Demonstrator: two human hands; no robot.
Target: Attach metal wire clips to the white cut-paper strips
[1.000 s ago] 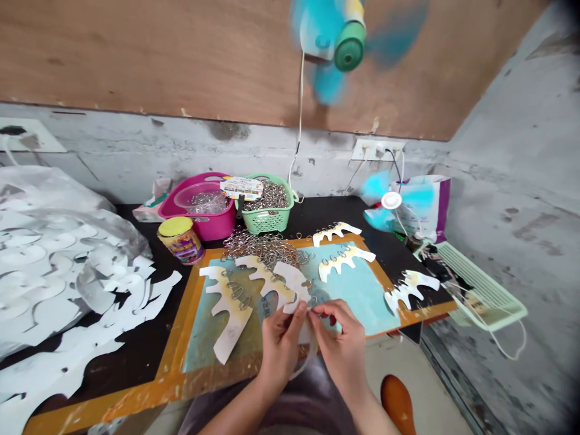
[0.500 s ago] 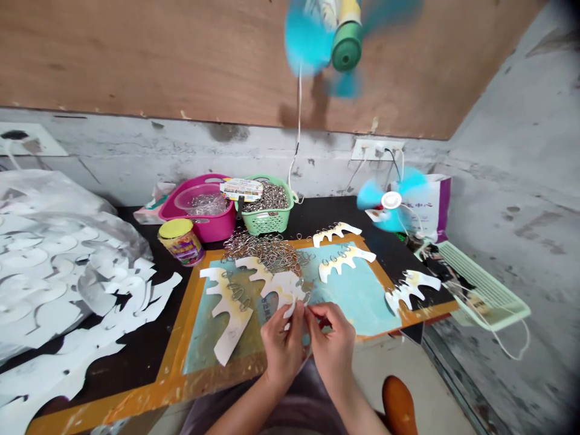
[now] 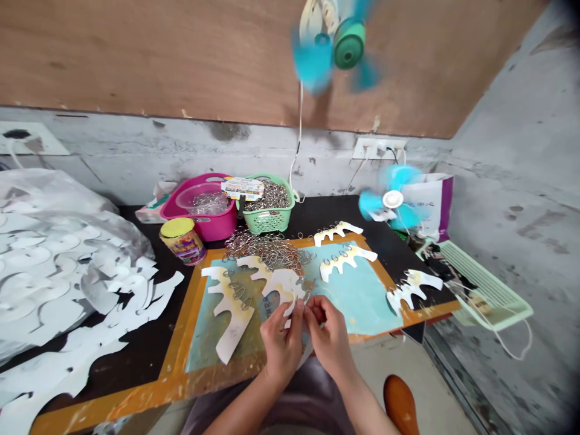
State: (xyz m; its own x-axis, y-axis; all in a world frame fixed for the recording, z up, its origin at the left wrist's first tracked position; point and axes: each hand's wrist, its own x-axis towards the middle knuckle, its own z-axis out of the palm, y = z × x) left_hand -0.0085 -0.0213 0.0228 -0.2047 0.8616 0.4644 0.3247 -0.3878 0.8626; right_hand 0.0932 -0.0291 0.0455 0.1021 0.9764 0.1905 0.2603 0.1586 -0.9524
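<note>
White scalloped card cutout (image 3: 284, 284), head view: left hand (image 3: 281, 344) and right hand (image 3: 328, 341) closed narrowly, fingertips pinching its edge at a small metal ring (image 3: 307, 296) above the painted board (image 3: 357, 290); long axis runs away from the person, toward the heap of metal rings (image 3: 267, 251).

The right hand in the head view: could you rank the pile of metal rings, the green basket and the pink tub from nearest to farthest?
From the right hand, nearest first:
1. Pile of metal rings: ahead and left, at the board's far edge.
2. Green plastic basket: just behind the pile.
3. Pink plastic tub: left of the basket.
</note>
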